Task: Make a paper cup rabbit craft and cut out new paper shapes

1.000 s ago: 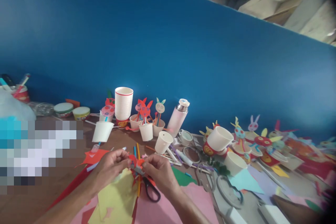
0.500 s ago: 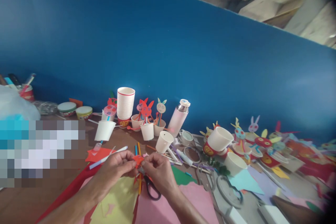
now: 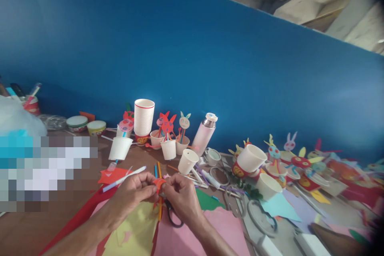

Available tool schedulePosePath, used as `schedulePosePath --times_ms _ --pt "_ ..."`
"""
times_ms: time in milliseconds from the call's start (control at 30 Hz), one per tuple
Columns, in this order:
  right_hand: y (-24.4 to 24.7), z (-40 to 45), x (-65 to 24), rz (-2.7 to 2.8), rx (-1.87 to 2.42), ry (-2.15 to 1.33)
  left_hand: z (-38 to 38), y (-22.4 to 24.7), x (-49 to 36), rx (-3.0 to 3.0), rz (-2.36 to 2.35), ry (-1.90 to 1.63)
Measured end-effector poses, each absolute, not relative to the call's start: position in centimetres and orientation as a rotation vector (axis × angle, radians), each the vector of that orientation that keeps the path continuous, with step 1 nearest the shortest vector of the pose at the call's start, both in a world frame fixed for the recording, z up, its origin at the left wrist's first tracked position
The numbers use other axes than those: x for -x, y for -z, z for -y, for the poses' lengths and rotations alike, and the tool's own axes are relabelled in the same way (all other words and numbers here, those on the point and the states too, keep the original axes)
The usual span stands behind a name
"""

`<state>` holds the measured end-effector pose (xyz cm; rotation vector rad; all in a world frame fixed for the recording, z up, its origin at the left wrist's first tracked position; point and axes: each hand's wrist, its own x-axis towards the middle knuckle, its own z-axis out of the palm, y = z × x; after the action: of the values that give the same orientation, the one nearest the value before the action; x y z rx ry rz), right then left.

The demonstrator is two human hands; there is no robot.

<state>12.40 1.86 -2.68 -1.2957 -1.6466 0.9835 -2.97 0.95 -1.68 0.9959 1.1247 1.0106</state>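
Note:
A small orange-red paper piece (image 3: 159, 184) is pinched between both hands, above the craft papers. My left hand (image 3: 139, 188) holds its left side with thumb and fingers closed. My right hand (image 3: 181, 194) grips the right side, fingers curled in. Just beneath the right hand lies a pair of scissors (image 3: 173, 217) with dark handles, the blades partly hidden. Yellow paper (image 3: 132, 228) and pink paper (image 3: 192, 236) are spread below the hands. A white marker (image 3: 124, 179) lies beside the left hand, over a red paper scrap (image 3: 111, 176).
White paper cups (image 3: 188, 161) stand behind the hands, with a tall cup stack (image 3: 144, 118) and a pink thermos (image 3: 204, 134). Rabbit-faced paper figures (image 3: 274, 153) in cups crowd the right. Tape rolls (image 3: 262, 218) lie at right, and a blue wall (image 3: 192, 48) rises behind.
Both hands stay in nearly the same place. The orange-red paper between the fingertips has turned slightly, and the scissors handle shows a little less under the right hand.

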Motion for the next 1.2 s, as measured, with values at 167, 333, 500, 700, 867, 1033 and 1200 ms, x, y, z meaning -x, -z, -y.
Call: schedulePosePath --times_ms 167,333,500,700,867,1033,1200 --pt "2.9 -1.9 -12.4 1.658 1.304 -0.960 -0.9 1.8 2.8 -1.011 -1.119 -1.006" --pt "3.2 -2.0 -12.3 1.661 1.294 -0.971 -1.1 2.4 2.8 -1.016 -1.105 -1.025" --pt "3.4 -1.9 -12.0 1.662 1.290 -0.952 -1.4 3.0 3.1 -1.037 -1.046 -0.998" --pt "2.9 -2.1 -12.5 1.518 1.154 -1.121 -1.2 2.1 3.3 -0.916 -1.075 -0.998" --pt "3.1 -2.4 -12.7 1.399 1.087 -1.271 -0.9 1.5 3.3 -0.824 -1.053 -0.994" --pt "3.7 -2.1 -12.3 1.338 0.966 -1.413 -1.0 1.8 3.4 -0.783 -1.038 -1.054" --pt "3.8 -1.8 -12.0 1.303 0.925 -1.432 -1.0 2.0 3.4 -0.792 -1.052 -1.065"
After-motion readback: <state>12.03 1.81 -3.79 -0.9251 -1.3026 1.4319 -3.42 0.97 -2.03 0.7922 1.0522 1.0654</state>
